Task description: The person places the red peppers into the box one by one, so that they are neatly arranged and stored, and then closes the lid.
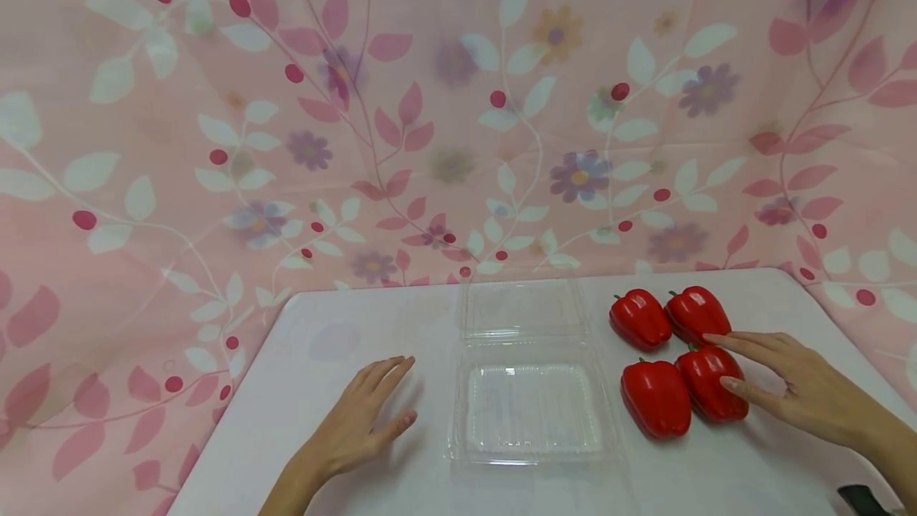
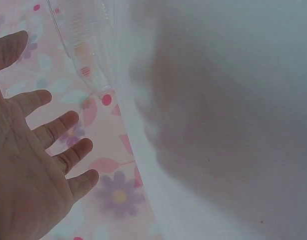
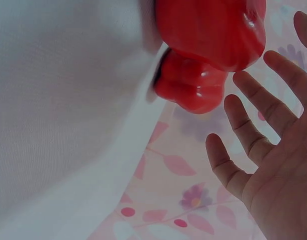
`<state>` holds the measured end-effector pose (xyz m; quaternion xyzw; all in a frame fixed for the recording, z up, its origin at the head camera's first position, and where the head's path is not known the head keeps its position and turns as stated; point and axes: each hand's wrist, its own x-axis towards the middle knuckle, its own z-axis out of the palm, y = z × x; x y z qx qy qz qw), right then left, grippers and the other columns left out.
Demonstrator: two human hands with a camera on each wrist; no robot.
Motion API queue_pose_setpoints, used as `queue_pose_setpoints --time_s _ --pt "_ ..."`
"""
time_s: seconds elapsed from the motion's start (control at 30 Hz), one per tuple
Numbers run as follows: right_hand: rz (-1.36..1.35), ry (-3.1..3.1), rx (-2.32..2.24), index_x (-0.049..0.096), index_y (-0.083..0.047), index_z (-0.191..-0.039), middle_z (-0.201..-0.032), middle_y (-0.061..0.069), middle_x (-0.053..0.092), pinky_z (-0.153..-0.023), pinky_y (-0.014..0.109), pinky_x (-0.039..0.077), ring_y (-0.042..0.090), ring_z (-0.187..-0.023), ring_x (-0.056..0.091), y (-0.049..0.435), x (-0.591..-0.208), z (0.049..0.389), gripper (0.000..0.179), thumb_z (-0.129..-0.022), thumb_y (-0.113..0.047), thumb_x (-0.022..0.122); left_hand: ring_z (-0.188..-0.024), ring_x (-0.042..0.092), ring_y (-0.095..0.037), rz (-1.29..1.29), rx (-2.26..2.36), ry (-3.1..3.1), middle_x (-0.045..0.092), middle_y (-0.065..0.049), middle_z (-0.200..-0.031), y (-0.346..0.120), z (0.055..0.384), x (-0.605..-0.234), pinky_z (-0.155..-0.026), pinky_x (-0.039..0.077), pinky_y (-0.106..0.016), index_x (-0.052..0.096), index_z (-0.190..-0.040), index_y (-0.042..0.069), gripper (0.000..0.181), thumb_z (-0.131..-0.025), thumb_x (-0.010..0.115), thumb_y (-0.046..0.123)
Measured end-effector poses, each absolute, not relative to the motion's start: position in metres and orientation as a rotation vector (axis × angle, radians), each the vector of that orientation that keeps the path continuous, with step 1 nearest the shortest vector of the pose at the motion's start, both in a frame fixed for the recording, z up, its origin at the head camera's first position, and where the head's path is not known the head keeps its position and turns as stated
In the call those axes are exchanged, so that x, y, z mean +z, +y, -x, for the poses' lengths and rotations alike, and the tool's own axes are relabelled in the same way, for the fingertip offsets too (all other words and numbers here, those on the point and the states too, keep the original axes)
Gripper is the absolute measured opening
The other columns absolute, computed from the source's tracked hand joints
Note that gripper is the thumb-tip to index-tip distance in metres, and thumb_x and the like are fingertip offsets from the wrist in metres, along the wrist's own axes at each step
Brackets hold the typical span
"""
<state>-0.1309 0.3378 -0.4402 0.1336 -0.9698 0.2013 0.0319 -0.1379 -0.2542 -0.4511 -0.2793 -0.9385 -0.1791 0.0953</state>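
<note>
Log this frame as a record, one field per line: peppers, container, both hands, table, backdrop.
peppers: four red bell peppers, two-by-two, right of the container
container: clear plastic clamshell, lid folded back, no pepper inside
left hand: fingers spread, holds nothing, left of clamshell
right hand: fingers spread, at the right-hand pair; contact unclear
table: white
backdrop: pink floral cloth
other: dark item, lower right edge, unidentified

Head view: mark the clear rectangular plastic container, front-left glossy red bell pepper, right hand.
Clear rectangular plastic container (image 1: 532,412), head view, bare floor of base.
Front-left glossy red bell pepper (image 1: 655,400), head view, middle of body.
Right hand (image 1: 805,388), head view, back of hand.
</note>
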Motion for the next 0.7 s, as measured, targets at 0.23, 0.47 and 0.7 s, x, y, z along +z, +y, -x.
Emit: queue_pose_setpoints --time_s 0.23,0.47,0.7 --pt "-0.418 -2.975 0.603 0.055 -0.016 -0.139 -0.135 0.024 0.053 -0.078 0.079 0.040 0.044 -0.115 0.044 0.335 -0.440 0.129 0.068 -0.083 -0.049 0.074 -0.136 0.036 -0.023 0.892 -0.567 -2.771 0.041 0.001 -0.150 -0.247 0.138 -0.450 -0.105 0.037 -0.053 0.031 -0.155 0.030 0.071 -0.094 0.062 0.047" --pt "-0.443 -2.953 0.633 0.057 -0.019 -0.138 -0.133 0.021 0.055 -0.077 0.077 0.042 0.041 -0.115 0.045 0.332 -0.438 0.128 0.066 -0.082 -0.048 0.076 -0.138 0.033 -0.019 0.946 -0.616 -2.809 0.037 0.008 -0.152 -0.240 0.138 -0.448 -0.105 0.038 -0.053 0.027 -0.156 0.033 0.072 -0.094 0.059 0.051" --pt "-0.467 -2.912 0.637 0.059 -0.022 -0.136 -0.130 0.017 0.058 -0.077 0.076 0.044 0.038 -0.114 0.047 0.331 -0.439 0.127 0.065 -0.079 -0.047 0.079 -0.138 0.034 -0.018 0.962 -0.613 -2.813 0.039 0.007 -0.151 -0.234 0.137 -0.450 -0.104 0.039 -0.053 0.028 -0.155 0.034 0.070 -0.095 0.058 0.052"
